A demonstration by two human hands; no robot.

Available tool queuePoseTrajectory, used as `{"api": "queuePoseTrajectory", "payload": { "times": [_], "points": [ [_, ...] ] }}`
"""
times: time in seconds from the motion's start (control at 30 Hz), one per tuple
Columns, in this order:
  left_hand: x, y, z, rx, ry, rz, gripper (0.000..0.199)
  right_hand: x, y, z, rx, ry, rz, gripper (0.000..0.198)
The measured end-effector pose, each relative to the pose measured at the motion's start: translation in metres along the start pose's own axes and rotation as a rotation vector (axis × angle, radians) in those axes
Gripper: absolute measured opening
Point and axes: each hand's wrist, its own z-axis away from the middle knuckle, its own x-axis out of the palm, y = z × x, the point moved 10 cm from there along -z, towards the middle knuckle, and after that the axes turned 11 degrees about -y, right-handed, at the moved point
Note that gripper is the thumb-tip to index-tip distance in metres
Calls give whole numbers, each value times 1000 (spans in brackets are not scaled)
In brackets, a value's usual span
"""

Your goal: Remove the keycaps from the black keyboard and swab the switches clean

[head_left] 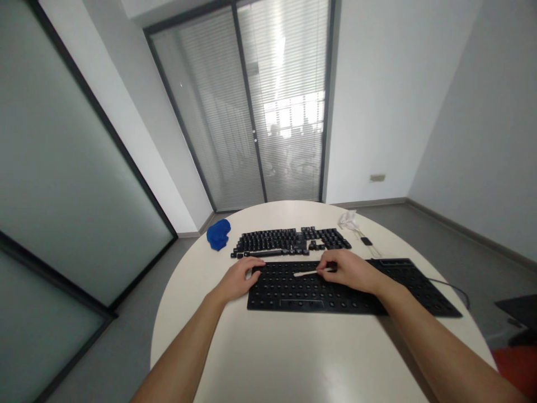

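A black keyboard base [352, 305] with its keycaps off lies flat on the round table, bare key posts facing up. At its left end, my left hand [238, 278] grips the far corner, thumb on the edge and fingers curved above it. My right hand [346, 270] pinches a white cotton swab [305, 273] over the upper middle of the base. The swab points left, its tip low among the posts; whether it touches them I cannot tell. Beyond the base, the loose black keycaps [268, 240] are laid out in keyboard order.
Blue putty-like stuff or cloth [218, 234] lies at the table's [268, 347] far left. Crumpled white plastic [347, 219] and more swabs [375, 251] lie far right, near a small black piece [366, 241]. A cable [455, 287] leaves the base on the right.
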Motion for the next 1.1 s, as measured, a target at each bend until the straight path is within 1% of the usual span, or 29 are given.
{"api": "queuePoseTrajectory", "payload": {
  "times": [0.4,0.7,1.1],
  "points": [
    [-1,0,2,8,4,0,29,-3,9,1,29,-6,7,20],
    [-1,0,2,-1,-1,4,29,-2,16,2,26,-1,7,23],
    [1,-4,3,-2,0,-4,29,-5,17,2,21,1,-2,20]
  ]
}}
